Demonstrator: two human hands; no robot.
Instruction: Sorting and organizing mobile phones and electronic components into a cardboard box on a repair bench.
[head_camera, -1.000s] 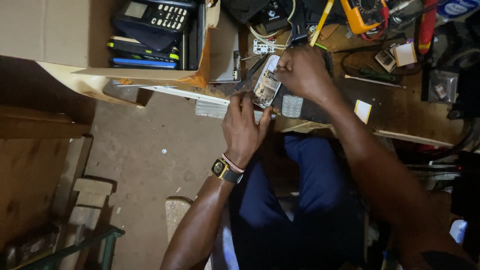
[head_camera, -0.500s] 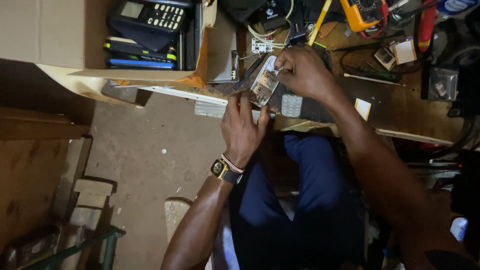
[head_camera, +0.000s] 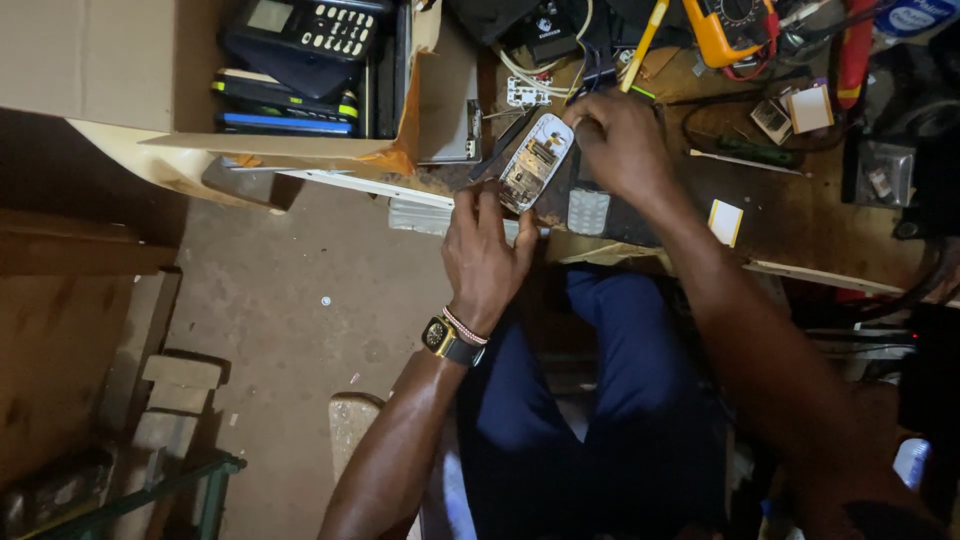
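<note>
An opened small mobile phone (head_camera: 533, 163) with its circuit board showing lies tilted at the workbench's front edge. My left hand (head_camera: 487, 252), with a watch and bracelet on the wrist, grips the phone's lower end. My right hand (head_camera: 622, 143) is closed on its upper end, fingers curled over the top; whether it also holds a tool I cannot tell. A grey keypad piece (head_camera: 588, 211) lies on the bench just under my right hand.
A cardboard box (head_camera: 120, 70) at the left holds a desk telephone (head_camera: 310, 25) and stacked devices. A yellow multimeter (head_camera: 735, 25), cables, a yellow-handled tool (head_camera: 643, 42) and small parts crowd the wooden bench (head_camera: 800, 215). Concrete floor and wooden blocks (head_camera: 175, 395) lie below left.
The phone has tilted and shifted slightly upward between my hands. My right hand moved up a little over its top end; my left hand kept its grip.
</note>
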